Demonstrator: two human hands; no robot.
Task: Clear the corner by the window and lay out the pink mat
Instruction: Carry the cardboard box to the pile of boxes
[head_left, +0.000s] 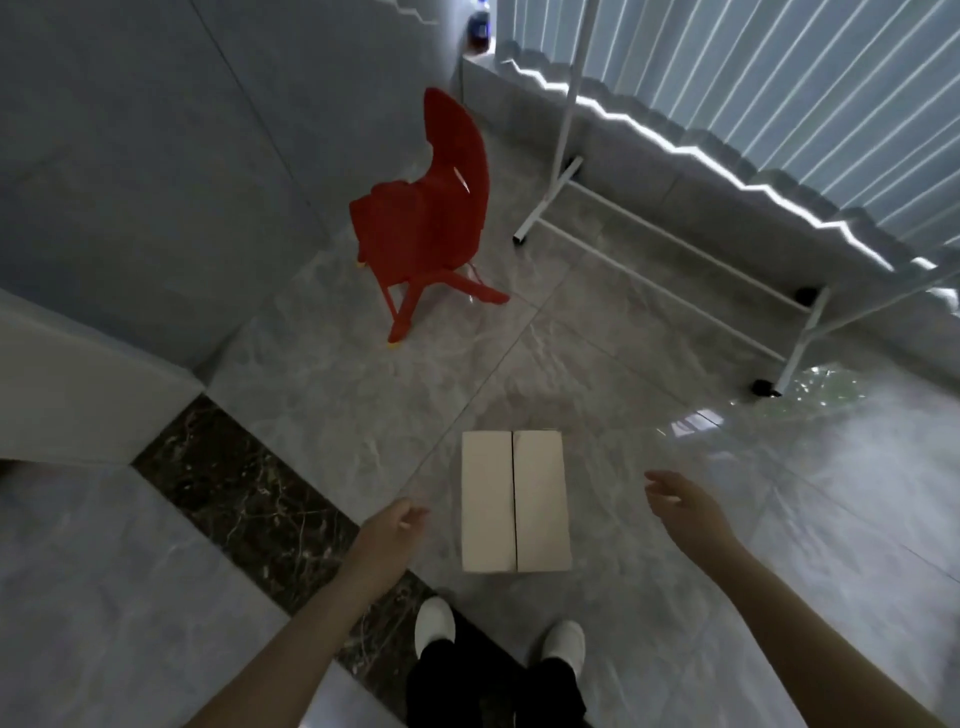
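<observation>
A grey marbled floor is being shown across most of the frame, crossed in the lower left by a dark stone strip. Grey walls are being seen in the upper left, and pale blinds are being lit from behind along the upper right, where the window is. A white metal rack is being kept on the floor just below the blinds, at the right of the frame. A red plastic chair is being left standing in the corner, above centre, near the rack but apart from it. A closed cardboard box is being seen on the floor in the lower centre, its two flaps meeting along a middle seam. It is being flanked by two bare arms: the left hand is being held just beside the box's left edge with fingers loosely curled and nothing in it, and the right hand is being held further off on the right, fingers relaxed and spread, likewise empty. Two white shoes are being seen at the bottom, below the box. A pink mat is not being shown anywhere in the frame.
</observation>
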